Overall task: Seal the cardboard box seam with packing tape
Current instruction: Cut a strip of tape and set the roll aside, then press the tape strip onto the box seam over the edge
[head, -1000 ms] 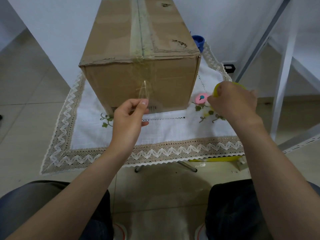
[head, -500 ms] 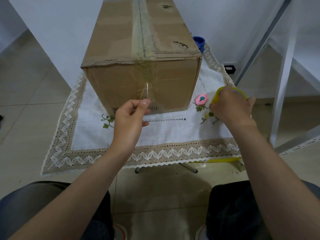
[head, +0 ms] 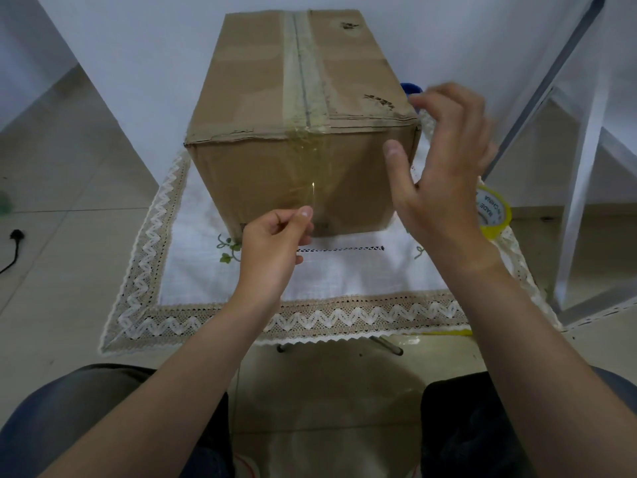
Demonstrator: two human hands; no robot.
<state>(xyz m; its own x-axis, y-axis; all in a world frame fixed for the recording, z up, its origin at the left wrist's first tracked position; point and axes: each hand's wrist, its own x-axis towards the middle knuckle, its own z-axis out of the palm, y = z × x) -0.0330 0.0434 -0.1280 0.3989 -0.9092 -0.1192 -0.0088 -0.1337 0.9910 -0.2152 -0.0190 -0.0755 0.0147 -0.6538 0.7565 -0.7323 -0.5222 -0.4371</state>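
Standing lengthwise on a white embroidered cloth [head: 344, 274] edged with beige zigzag lace, a brown cardboard box [head: 248, 81] fills the middle of the head view. A strip of clear packing tape [head: 303, 70] runs along the seam down the middle of the box's top, passes over the near top edge and continues down the near face, where its glossy lower end lifts away from the cardboard. The left hand [head: 272, 246] pinches this loose end between thumb and forefinger, just in front of the lower part of the near face; the other fingers are curled toward the palm. The right hand [head: 444, 174] is raised beside the box's near right corner, fingers straight and spread, holding nothing. It is blurred, and whether the thumb touches the cardboard cannot be told. Behind this hand a roll of tape with a yellow core [head: 493, 212] sits at the cloth's right edge, partly hidden by the wrist. A blue object [head: 412, 88] shows behind the box's far right side. A white metal frame [head: 582, 188] stands at the right and a black cable [head: 13, 246] lies on the pale tiled floor [head: 69, 236] at the left, both well apart from the box. Both forearms are bare, and knees in dark trousers fill the lower corners
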